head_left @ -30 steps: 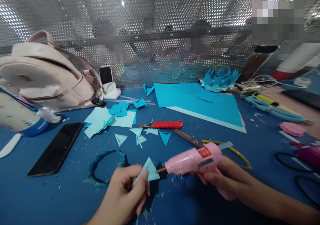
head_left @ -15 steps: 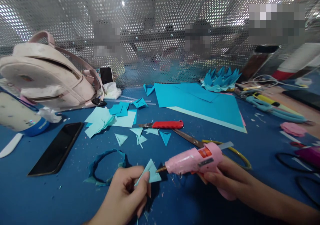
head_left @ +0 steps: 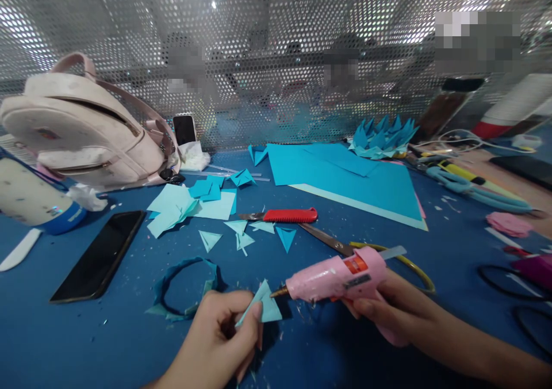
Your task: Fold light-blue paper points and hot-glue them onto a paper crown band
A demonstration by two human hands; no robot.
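Between thumb and fingers, my left hand (head_left: 226, 331) pinches a light blue folded paper triangle (head_left: 269, 307) just above the table. My right hand (head_left: 388, 308) is wrapped round the handle of a pink hot glue gun (head_left: 334, 277), a clear glue stick poking out of its back. The gun's metal nozzle points left and meets the triangle's face or hovers very close to it. Behind my left hand lies a ring of blue folded paper (head_left: 161, 288). Several small folded triangles (head_left: 210, 240) lie beyond it, near a red-handled cutter (head_left: 290, 215) and yellow-handled scissors (head_left: 325, 239).
Large blue paper sheets (head_left: 336, 170) lie at the back, with a spiky blue paper piece (head_left: 382, 138) to their right. Paper squares (head_left: 172, 210), a black phone (head_left: 99, 256), a bottle (head_left: 38, 199) and a pale backpack (head_left: 90, 130) occupy the left. A perforated metal panel (head_left: 276, 84) rises behind.
The paper triangle has tipped slightly and shifted a little right and down under the nozzle. Both hands keep their holds; the whole view has moved very slightly.
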